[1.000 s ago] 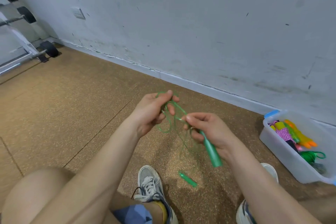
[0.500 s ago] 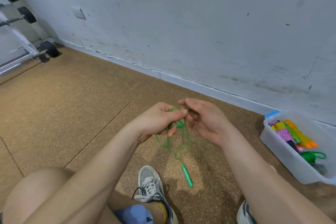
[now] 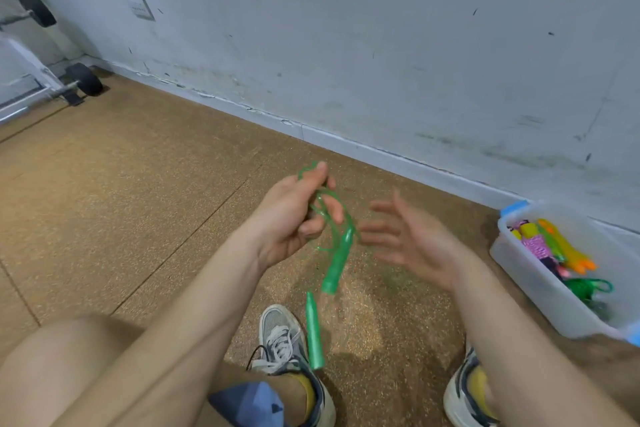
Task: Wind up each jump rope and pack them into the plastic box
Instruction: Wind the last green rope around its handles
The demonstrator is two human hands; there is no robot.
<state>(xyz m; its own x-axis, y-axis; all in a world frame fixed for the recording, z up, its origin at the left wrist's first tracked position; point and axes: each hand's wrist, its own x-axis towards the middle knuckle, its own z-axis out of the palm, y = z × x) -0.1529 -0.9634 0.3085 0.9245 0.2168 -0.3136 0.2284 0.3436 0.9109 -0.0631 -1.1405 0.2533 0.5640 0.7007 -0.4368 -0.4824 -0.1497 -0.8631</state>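
Green jump rope loops gripped in left hand, handles dangling | right hand empty, fingers spread | judgement: gather handles, bind loops snugly before plastic box at right.

The jump rope is held in the left hand above the floor. Its two handles are hung below that hand, the lower one seen just beside the left shoe. The right hand is kept to the right of the rope, apart from it. The plastic box is set on the floor at far right, near the wall, with wound ropes inside. A weight rack is placed at far left.
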